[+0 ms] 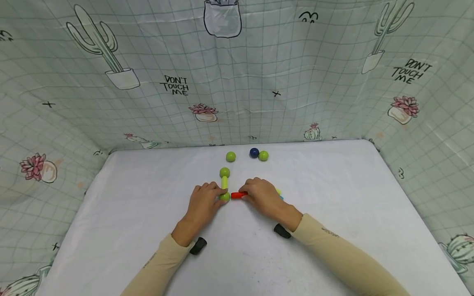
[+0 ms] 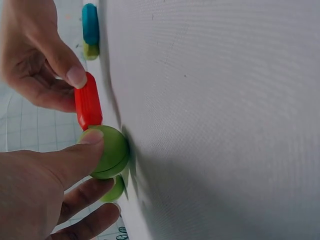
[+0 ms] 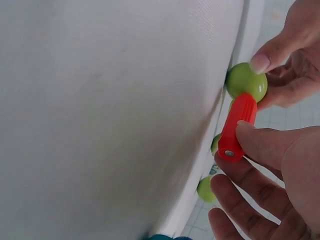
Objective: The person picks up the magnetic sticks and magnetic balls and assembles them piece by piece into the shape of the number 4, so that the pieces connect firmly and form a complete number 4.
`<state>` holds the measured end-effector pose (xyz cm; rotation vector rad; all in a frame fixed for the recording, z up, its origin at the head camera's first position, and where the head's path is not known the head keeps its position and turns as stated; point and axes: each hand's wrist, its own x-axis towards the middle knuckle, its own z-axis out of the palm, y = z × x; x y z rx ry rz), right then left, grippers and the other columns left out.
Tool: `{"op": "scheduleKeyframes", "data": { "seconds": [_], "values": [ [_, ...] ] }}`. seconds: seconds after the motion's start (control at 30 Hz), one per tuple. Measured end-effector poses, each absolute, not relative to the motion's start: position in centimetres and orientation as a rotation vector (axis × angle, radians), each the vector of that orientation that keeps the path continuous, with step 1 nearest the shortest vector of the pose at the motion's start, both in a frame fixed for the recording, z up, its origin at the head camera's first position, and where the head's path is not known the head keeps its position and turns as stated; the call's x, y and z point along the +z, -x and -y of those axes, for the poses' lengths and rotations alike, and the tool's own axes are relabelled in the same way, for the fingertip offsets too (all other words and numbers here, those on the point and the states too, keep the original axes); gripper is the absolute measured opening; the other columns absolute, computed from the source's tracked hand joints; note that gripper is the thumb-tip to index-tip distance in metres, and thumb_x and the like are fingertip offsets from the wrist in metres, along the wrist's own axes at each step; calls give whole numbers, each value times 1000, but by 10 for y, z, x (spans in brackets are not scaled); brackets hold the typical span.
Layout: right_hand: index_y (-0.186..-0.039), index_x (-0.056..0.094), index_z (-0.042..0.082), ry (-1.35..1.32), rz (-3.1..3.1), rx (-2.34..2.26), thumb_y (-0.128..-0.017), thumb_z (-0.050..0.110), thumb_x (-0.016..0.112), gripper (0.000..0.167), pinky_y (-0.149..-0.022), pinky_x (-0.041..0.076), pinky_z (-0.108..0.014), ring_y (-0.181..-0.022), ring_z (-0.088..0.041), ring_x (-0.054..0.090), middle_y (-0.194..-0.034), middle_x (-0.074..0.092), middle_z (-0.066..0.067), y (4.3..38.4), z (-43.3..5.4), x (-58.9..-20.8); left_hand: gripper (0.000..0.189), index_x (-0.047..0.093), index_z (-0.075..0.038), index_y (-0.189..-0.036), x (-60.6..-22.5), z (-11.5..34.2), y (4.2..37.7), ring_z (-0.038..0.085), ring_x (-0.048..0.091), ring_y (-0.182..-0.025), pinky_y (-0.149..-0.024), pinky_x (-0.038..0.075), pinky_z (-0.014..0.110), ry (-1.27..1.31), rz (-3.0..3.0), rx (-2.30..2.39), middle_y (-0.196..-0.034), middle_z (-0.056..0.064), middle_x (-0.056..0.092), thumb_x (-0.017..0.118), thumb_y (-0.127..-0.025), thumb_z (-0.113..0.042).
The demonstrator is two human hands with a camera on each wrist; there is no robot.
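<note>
My left hand [image 1: 203,202] pinches a green ball [image 2: 112,152] between thumb and fingers, low over the white table. A yellow-green rod [image 1: 224,182] runs back from that ball to a second green ball [image 1: 224,172]. To the right, my right hand [image 1: 263,198] holds a short red rod [image 3: 238,127] between thumb and fingers. One end of the red rod is right at the pinched ball; its other end shows a small metal dot in the right wrist view. Partly hidden behind the right hand are a blue rod [image 2: 90,24] and a yellow-green piece [image 2: 91,51].
Farther back on the white table [image 1: 333,176] sit a green ball [image 1: 231,156], a dark blue ball [image 1: 254,153] and another green ball [image 1: 263,156] beside it. A patterned cloth [image 1: 237,82] rises behind the table. Black devices [image 1: 198,246] sit at both wrists.
</note>
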<state>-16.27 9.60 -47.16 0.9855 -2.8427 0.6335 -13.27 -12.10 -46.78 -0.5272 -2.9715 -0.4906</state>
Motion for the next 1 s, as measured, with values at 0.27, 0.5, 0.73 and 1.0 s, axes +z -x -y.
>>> {"op": "scheduleKeyframes", "data": {
  "seconds": [0.27, 0.5, 0.73, 1.0],
  "values": [
    [-104, 82, 7, -996, 2845, 599, -91, 10, 84, 14, -79, 57, -35, -88, -21, 68, -98, 77, -3, 164, -91, -470, 36, 81, -12, -120, -467, 121, 133, 24, 65, -98, -87, 48, 42, 514, 2979, -508, -102, 2, 70, 89, -86, -18],
    [-109, 81, 7, -989, 2862, 591, -93, 14, 83, 18, -82, 59, -38, -93, -23, 71, -103, 77, -5, 166, -94, -466, 35, 81, -12, -120, -464, 119, 132, 23, 65, -96, -85, 48, 40, 507, 3002, -492, -100, 2, 69, 88, -87, -18],
    [-120, 77, 3, -865, 2821, 620, -94, 12, 82, 28, -95, 58, -46, -110, -30, 71, -117, 73, -11, 188, -117, -453, 35, 81, -12, -121, -463, 118, 132, 23, 65, -98, -85, 47, 40, 495, 3017, -502, -102, 2, 69, 88, -87, -16],
    [-134, 69, -1, -753, 2887, 504, -95, 13, 80, 42, -104, 53, -52, -124, -40, 63, -138, 65, -21, 225, -145, -452, 35, 82, -12, -120, -463, 117, 131, 24, 64, -97, -84, 47, 39, 501, 3000, -525, -100, 3, 69, 88, -86, -15]
  ]
}}
